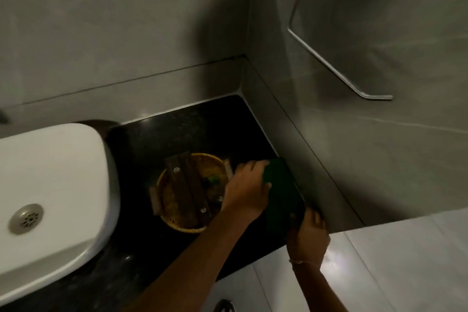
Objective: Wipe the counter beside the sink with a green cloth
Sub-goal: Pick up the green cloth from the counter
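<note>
Both hands gripping green cloth [281,192], left hand [247,191], right hand [307,234], long axis running front-to-back along wall.

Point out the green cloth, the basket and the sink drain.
green cloth [281,192], head view, its flat middle.
basket [166,180], head view, left rim.
sink drain [26,218], head view, strainer centre.
</note>
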